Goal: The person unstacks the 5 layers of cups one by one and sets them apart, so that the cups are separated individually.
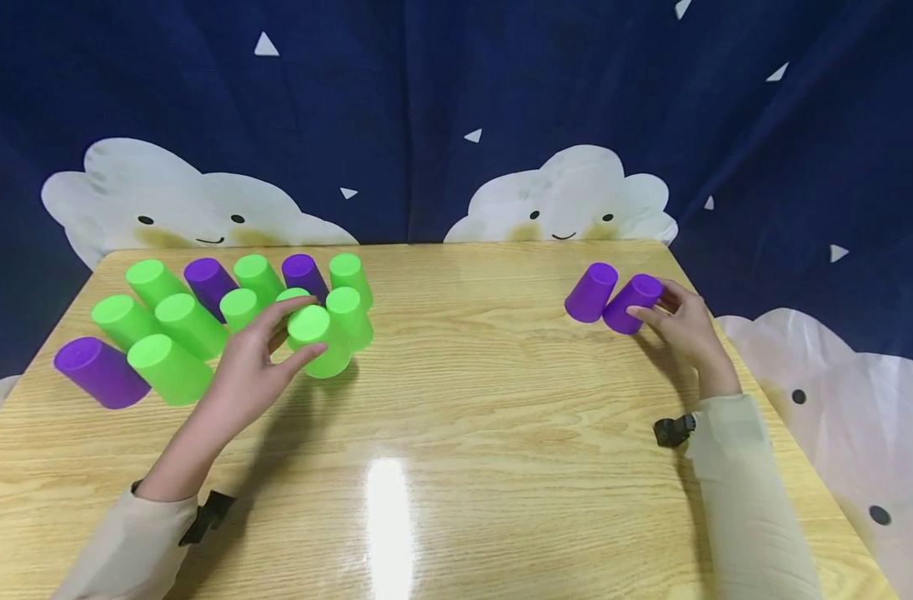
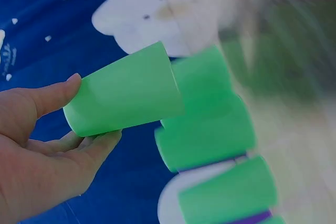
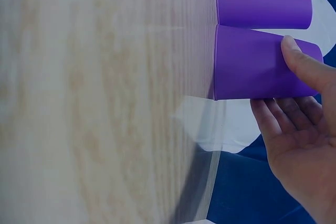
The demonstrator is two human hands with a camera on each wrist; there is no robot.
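My left hand (image 1: 249,367) grips an upside-down green cup (image 1: 327,357) between thumb and fingers, at the right end of a group of cups. In the left wrist view, this held cup (image 2: 126,93) overlaps other green cups (image 2: 210,132); it seems slightly raised off the table. At the far right, my right hand (image 1: 689,329) holds an upside-down purple cup (image 1: 630,310) near its base. A second purple cup (image 1: 591,293) stands just left of it. The right wrist view shows the held purple cup's (image 3: 252,64) rim on the table, side by side with the other.
Several upside-down green cups (image 1: 173,371) stand at the left of the wooden table (image 1: 464,400), with purple cups (image 1: 103,375) among them. A dark blue curtain (image 1: 396,108) with clouds hangs behind the table's back edge.
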